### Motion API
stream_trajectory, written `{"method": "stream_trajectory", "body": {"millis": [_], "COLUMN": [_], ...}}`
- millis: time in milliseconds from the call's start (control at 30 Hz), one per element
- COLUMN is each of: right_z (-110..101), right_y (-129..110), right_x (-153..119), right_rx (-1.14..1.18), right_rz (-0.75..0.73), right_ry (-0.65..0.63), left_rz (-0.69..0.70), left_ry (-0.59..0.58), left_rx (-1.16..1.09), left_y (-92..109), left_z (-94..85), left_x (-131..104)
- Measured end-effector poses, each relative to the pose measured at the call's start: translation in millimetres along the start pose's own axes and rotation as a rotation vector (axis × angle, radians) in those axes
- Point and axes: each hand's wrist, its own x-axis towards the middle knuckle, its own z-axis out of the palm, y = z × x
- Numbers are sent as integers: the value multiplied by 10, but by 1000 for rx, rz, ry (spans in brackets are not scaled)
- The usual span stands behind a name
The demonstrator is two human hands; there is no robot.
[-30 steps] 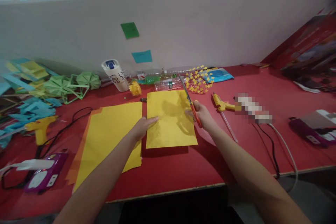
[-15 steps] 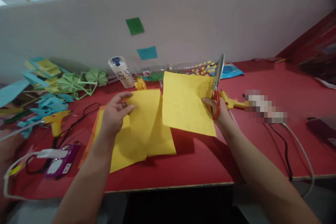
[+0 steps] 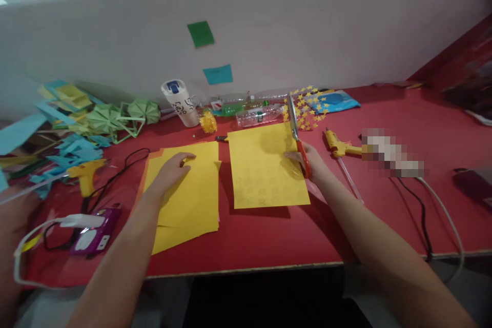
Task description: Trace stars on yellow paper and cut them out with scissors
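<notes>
My left hand (image 3: 175, 171) lies over a stack of yellow paper sheets (image 3: 192, 200), its thumb and fingers apart. An orange sheet (image 3: 154, 155) peeks out at the stack's left side. Red-handled scissors (image 3: 294, 120) are in my right hand (image 3: 309, 161), blades pointing up and away. The same hand pinches a single yellow sheet (image 3: 265, 169) by its right edge, held just above the table. Faint drawn shapes show in rows on this sheet.
A cup (image 3: 180, 102), clear plastic bottles (image 3: 259, 115) and small yellow paper stars (image 3: 307, 107) stand or lie along the partition. Yellow glue guns (image 3: 85, 177) (image 3: 342, 146) lie on both sides. Folded paper pieces (image 3: 107, 120) crowd the left, beside another person's blurred arm (image 3: 19, 225).
My left hand has let go of the sheet it was lifting, which now lies on the stack. My right hand has moved left and lowered its sheet, with the scissors still in it.
</notes>
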Motion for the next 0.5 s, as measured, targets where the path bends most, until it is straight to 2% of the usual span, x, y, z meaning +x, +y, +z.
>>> {"method": "stream_trajectory", "body": {"millis": [133, 200, 267, 367, 500], "right_z": [12, 18, 30, 62, 97], "right_y": [-3, 14, 42, 76, 52], "right_x": [-25, -15, 6, 27, 17], "right_rx": [-107, -225, -376, -544, -783], "right_rz": [22, 26, 3, -41, -74], "right_ry": [-8, -18, -24, -13, 30], "left_rz": [96, 111, 185, 399, 586], "left_ry": [-23, 26, 13, -170, -340], "left_rx": [172, 250, 200, 98, 205], "left_y": [27, 154, 354, 694, 959], "left_z": [-19, -14, 51, 284, 654], "left_x": [47, 15, -69, -254, -472]}}
